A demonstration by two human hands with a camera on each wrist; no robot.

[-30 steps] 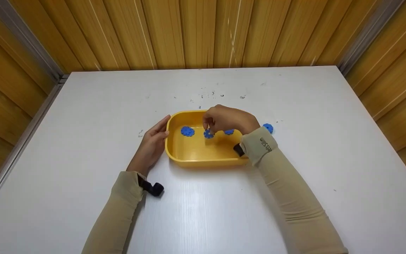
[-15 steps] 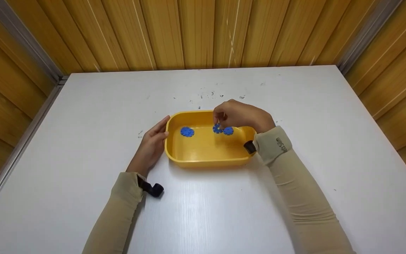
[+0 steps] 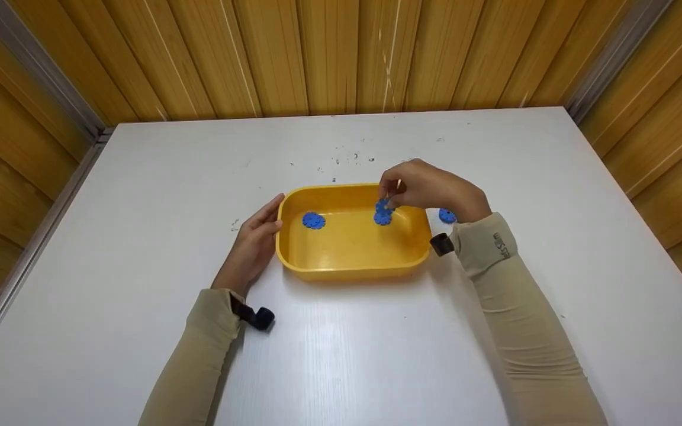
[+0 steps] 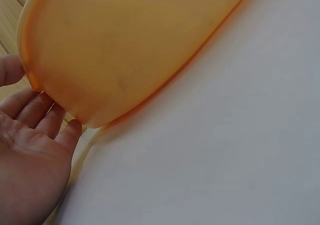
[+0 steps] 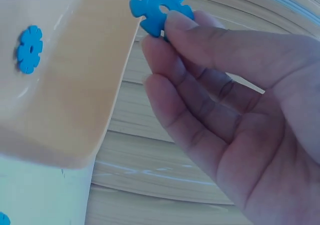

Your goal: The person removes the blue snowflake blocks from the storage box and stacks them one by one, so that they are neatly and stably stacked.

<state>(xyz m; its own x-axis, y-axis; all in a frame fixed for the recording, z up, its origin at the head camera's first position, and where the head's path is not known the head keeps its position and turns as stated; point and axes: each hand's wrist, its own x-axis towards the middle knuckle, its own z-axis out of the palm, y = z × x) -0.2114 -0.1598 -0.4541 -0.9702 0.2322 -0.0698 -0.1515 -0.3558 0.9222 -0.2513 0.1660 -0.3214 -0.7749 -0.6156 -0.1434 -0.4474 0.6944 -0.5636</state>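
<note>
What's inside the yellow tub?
Overlapping blue discs at left, a lone disc at right. In the head view, the held disc in the right hand partly covers the lone disc; what's beneath the overlapping ones is hidden.

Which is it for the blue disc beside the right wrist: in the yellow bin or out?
Out: in the head view, the blue disc lies on the white table, just right of the yellow bin.

In the head view I find even, bright light; a pale glare streaks the tabletop (image 3: 329,352) at six o'clock, and my right sleeve (image 3: 515,307) casts a soft shadow toward nine. My left-wrist view is dimmer, its detail soft. My right-wrist view runs bluish, the tray (image 5: 87,80) washed out, the wall panels (image 5: 155,192) bowed at six.
</note>
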